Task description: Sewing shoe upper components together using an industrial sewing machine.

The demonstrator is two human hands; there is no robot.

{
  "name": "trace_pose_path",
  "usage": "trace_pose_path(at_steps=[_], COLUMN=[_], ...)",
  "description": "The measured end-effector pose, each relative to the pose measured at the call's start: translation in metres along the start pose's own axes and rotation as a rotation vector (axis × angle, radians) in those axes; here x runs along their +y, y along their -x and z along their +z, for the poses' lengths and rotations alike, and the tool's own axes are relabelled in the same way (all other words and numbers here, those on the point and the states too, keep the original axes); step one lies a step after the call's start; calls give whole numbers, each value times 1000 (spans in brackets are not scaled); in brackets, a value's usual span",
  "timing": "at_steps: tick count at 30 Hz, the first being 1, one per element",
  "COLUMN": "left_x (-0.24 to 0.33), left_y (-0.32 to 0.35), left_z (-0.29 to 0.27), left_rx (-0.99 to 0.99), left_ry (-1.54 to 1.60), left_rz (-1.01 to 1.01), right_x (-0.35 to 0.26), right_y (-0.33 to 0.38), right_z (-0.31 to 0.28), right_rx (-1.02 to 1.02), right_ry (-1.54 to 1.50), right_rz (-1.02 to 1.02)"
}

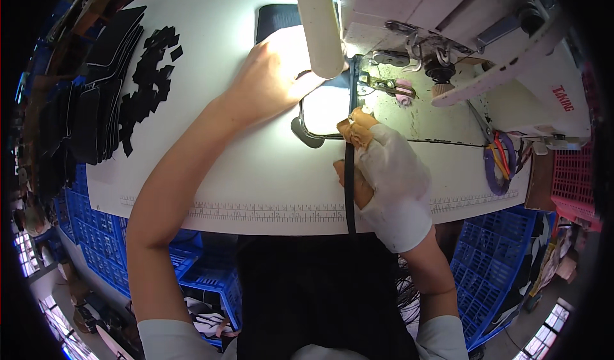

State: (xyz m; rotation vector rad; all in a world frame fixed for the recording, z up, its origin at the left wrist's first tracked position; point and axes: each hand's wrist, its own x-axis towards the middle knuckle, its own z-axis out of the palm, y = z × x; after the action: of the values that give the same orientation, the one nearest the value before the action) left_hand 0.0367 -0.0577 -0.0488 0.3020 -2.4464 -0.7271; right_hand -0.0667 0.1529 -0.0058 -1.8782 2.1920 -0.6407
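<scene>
Bare left hand [272, 78], white fabric glove on right hand [390, 174] with tan fingertip covers, pale short sleeves, dark apron

Cloth, metal and plastic at a sewing bench

White knit cloth glove [396, 181] on the right hand; matt black woven strap [350, 187]; glossy cream machine housing [409, 1] with bare metal fittings; smooth matt white table [256, 174]; ribbed blue plastic crates [492, 264]; matt black fabric pieces [150, 72].

Left arm bare, stretched far forward over the table, left hand [272, 78] flat, palm down, right hand [384, 168] in a white glove, fingertips taped, pinched shut, wrist near the table's front edge
</scene>
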Motion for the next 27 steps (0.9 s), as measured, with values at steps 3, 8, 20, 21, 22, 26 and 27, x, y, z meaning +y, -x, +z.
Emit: trace_pose_path(at_steps=[3,8,20,21,22,26,27], left_x=[-2,-12,-20,-17,-15,-7,-6], left_y=[-2,-4,-44,-48,-51,-51,-50], left_z=[-2,-3,-36,-39,-43,-47,-46], left_rx=[-39,-8,-344,-420,-496,-549,-542], left_ry=[7,-6,169,135,100,63,62], left_rz=[-81,5,38,-9,-55,-42,-8], right_x=[-5,-6,43,47,50,51,48], right_y=[6,7,-45,-49,-52,-54,-52], right_z=[-6,0,0,0,0,4,5], right_rx=[-18,52,192,246,301,353,356], right_ry=[-96,-345,-712,-825,-939,-954,-904], right_rz=[-24,79,270,247,222,227,245])
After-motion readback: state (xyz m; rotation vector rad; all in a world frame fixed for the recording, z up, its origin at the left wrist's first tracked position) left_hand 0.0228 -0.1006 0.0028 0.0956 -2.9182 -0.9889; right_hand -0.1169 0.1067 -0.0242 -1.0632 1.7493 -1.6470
